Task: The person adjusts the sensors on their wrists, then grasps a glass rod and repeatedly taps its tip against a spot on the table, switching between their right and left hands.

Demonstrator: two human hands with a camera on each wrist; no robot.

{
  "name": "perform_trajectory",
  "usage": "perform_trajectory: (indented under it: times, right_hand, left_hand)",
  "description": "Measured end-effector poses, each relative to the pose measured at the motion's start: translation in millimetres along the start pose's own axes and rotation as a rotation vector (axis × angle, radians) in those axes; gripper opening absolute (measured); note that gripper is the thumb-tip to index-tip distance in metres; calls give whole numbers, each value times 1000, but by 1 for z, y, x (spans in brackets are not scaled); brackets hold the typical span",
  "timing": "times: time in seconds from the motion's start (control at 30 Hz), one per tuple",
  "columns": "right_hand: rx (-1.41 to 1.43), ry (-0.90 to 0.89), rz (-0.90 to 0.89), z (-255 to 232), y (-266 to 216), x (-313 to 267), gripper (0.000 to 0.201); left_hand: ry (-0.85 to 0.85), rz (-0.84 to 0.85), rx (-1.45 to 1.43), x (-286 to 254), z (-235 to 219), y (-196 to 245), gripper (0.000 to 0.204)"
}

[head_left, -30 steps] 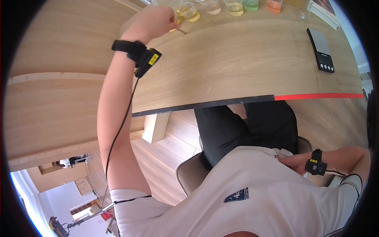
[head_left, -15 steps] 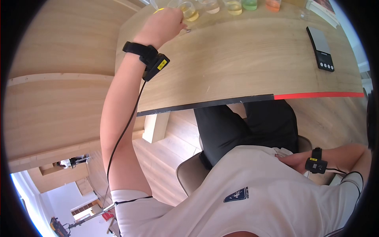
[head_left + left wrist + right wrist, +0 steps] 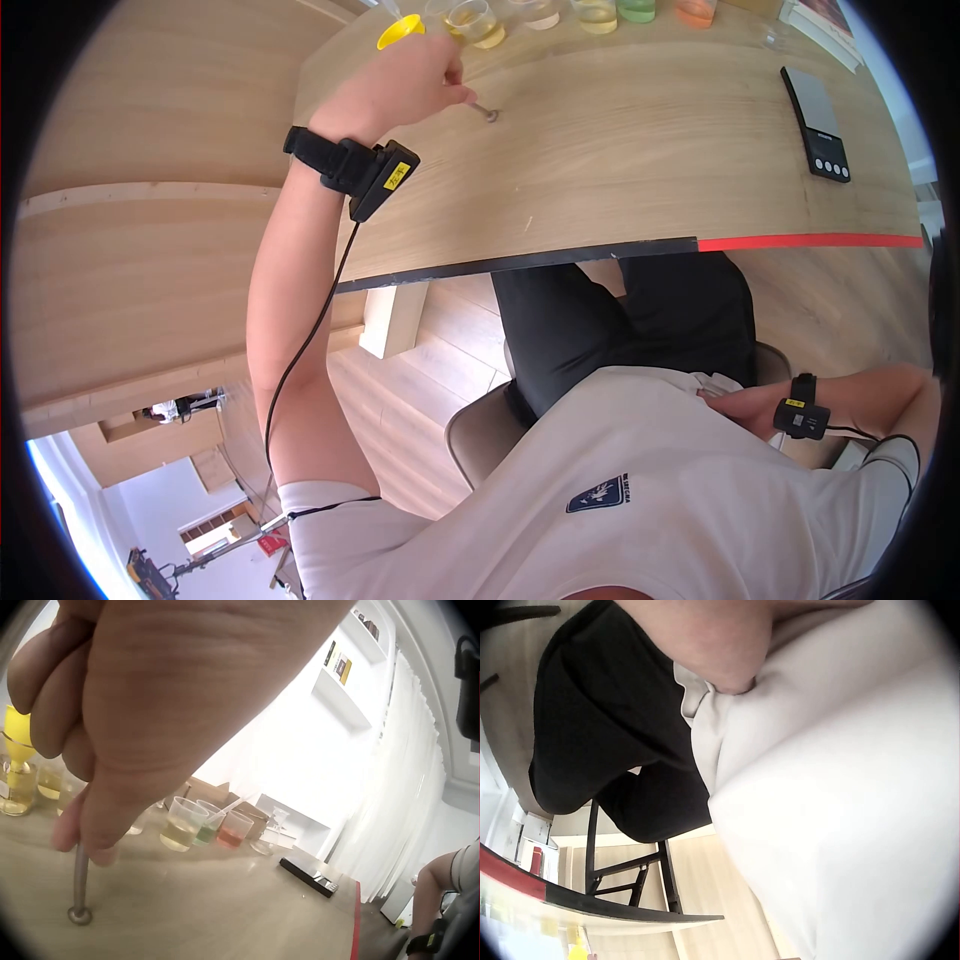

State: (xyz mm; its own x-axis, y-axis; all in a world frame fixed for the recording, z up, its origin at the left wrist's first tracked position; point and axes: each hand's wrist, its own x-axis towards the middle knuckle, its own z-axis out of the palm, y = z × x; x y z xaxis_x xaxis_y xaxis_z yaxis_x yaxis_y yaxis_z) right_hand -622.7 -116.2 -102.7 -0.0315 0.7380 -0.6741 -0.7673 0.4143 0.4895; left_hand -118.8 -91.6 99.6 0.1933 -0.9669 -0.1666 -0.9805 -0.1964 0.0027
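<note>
My left hand (image 3: 405,85) pinches a thin metal rod (image 3: 80,881) between thumb and fingertips. The rod points downward, and its small round end (image 3: 79,916) is close over the wooden table (image 3: 620,150). Beyond this hand, a yellow funnel (image 3: 400,31) sits in a clear container (image 3: 18,791) of yellowish liquid. Close by stands a clear cup (image 3: 476,25) with pale yellow liquid. My right hand (image 3: 738,409) lies against the hem of the pale shirt (image 3: 817,750) at my lap; its fingertips are hidden by the cloth.
Along the far side are more clear cups, including one of green liquid (image 3: 636,10) and one of orange-red liquid (image 3: 694,13). A black digital scale (image 3: 815,125) lies at the right. Black and red tape (image 3: 810,243) marks the table's near edge.
My left hand first shifts right, then comes back toward my body with the rod, uncovering the yellow funnel behind it. The right hand stays where it was.
</note>
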Motion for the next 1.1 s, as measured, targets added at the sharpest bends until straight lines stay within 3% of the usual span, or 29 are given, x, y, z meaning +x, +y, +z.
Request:
perform_trajectory:
  times: [0.2, 0.27, 0.37, 0.57, 0.7, 0.87, 1.1]
  right_hand:
    - [-15, -15, -36, -2, 1, 2, 61]
    - [-31, 7, -44, 0, 1, 0, 62]
    - [-54, 6, -50, 10, 2, -8, 62]
    - [-63, 23, -50, 3, 1, -2, 64]
    - [-63, 22, -60, 7, 2, -7, 64]
    - [-51, 2, -45, 5, 1, -7, 64]
    - [-54, -2, -29, 6, 1, -6, 65]
  left_hand:
    - [-86, -33, 78, 9, 2, -11, 32]
    - [95, 7, 142, 14, 11, -20, 31]
    - [201, -27, 209, 19, 19, -22, 30]
    - [212, -25, 166, 23, 20, -10, 31]
    - [193, -40, 53, 17, 18, 4, 32]
    - [40, 1, 60, -4, 6, 10, 32]
    - [28, -39, 26, -5, 1, -1, 31]
